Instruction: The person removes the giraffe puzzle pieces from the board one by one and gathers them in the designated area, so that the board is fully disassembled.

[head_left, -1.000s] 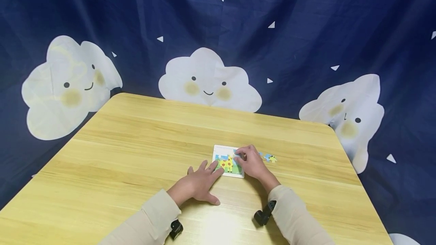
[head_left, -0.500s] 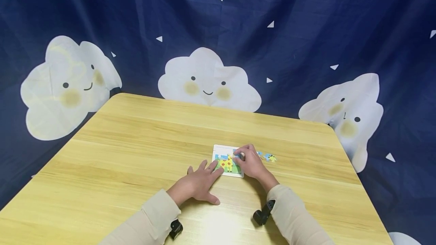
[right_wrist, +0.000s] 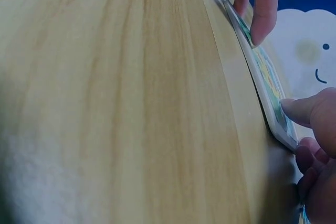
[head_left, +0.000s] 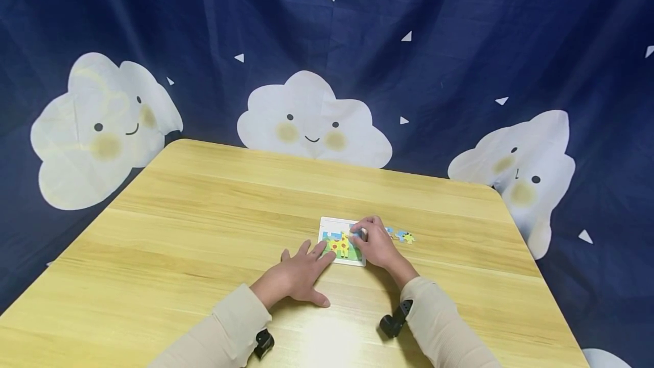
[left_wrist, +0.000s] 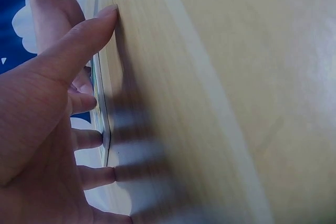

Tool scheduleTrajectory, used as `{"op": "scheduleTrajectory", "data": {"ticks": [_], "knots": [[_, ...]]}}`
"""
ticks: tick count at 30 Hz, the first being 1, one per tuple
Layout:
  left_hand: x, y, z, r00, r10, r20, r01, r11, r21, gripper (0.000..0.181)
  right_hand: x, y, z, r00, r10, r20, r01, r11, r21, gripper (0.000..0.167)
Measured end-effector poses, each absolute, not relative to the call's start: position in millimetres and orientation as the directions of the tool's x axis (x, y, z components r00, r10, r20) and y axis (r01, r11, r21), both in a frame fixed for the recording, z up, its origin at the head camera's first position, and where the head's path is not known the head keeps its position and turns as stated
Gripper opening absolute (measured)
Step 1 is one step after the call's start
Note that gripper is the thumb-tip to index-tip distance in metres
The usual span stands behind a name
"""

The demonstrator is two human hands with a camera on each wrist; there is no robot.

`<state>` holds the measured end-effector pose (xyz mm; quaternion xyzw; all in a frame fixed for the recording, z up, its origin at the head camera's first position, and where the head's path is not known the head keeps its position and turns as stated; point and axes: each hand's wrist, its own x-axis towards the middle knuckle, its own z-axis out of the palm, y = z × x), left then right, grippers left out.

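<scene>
A small jigsaw puzzle (head_left: 338,247) in a white tray frame shows a yellow giraffe with red spots on green and blue. The upper left of the tray is bare white. My left hand (head_left: 301,276) lies spread, its fingertips on the lower left of the puzzle and the tray edge, thumb out over the table. My right hand (head_left: 380,245) is over the right side of the puzzle, thumb and forefinger pinching a bluish puzzle piece that they largely hide. In the right wrist view, the right thumb (right_wrist: 300,110) touches the puzzle face, the other fingers curled by the tray corner.
Loose puzzle pieces (head_left: 406,237), blue and yellow, lie on the wooden table (head_left: 230,197) just right of the right hand, some partly hidden by it. A dark blue curtain (head_left: 286,16) with white clouds hangs behind the table. Black wrist cameras (head_left: 392,325) sit at both cuffs.
The right fingertips have shifted slightly left over the puzzle since a second ago and have barely moved in the last half second. The left hand stays in place.
</scene>
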<state>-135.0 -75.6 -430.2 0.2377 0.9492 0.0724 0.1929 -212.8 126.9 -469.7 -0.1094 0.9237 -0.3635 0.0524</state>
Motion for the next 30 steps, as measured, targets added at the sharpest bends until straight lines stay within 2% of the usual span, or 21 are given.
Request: {"op": "scheduleTrajectory", "data": {"ticks": [25, 30], "knots": [[-135.3, -75.7, -430.8, -0.811, 0.481, -0.331, 0.422, 0.875, 0.237, 0.096, -213.3, 125.9, -469.8, -0.969, -0.246, -0.017, -0.174, 0.731, -0.66, 0.013], [-135.7, -75.9, -430.6, -0.813, 0.476, -0.334, 0.418, 0.878, 0.235, 0.095, -213.6, 125.0, -469.1, -0.974, -0.227, -0.021, -0.155, 0.729, -0.666, 0.03]]}}
